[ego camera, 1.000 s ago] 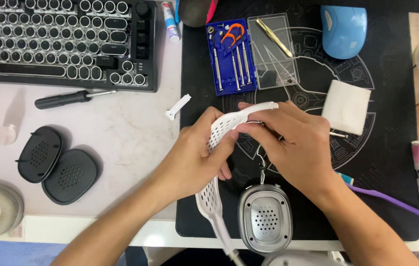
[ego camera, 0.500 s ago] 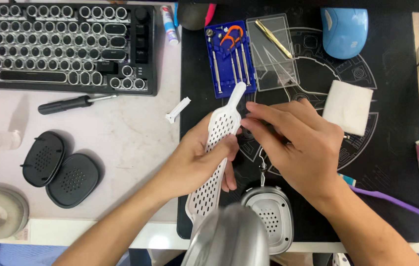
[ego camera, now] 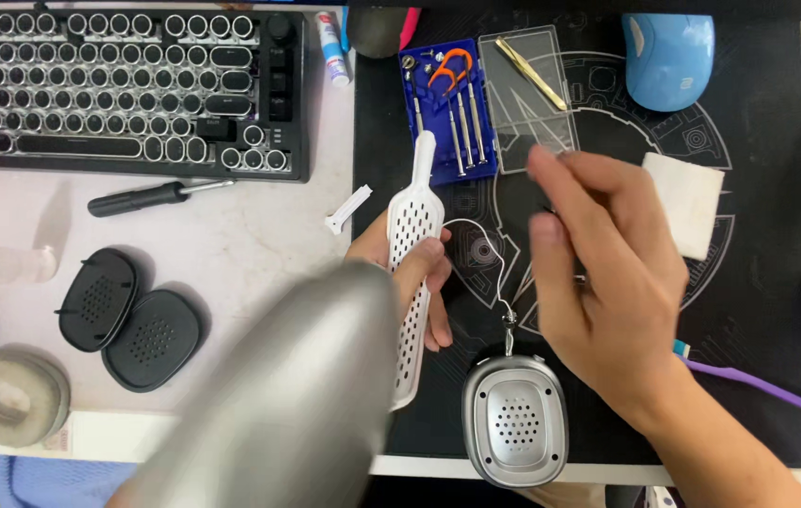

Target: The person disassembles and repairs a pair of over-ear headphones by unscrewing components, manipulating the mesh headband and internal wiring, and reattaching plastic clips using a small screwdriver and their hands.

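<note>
Mesh band (ego camera: 412, 254) clamped in left hand (ego camera: 412, 268); right hand (ego camera: 598, 273) open, empty, apart. We judge risk: thin wire to earcup (ego camera: 514, 420) may snag, tugged w/ band.

The room light was bright and even, falling from above, and the pale surface (ego camera: 231, 235) threw it back without harsh glare. Shadows were short and soft, pooling just beside the screwdriver (ego camera: 151, 197) and the dark oval pads (ego camera: 127, 320). The right hand (ego camera: 607, 292) was smeared by motion blur at its fingertips. A grey earcup (ego camera: 297, 395), close to the lens, loomed large and out of focus. The keyboard (ego camera: 127, 89) stayed sharp, bowing slightly near the frame's edge.
</note>
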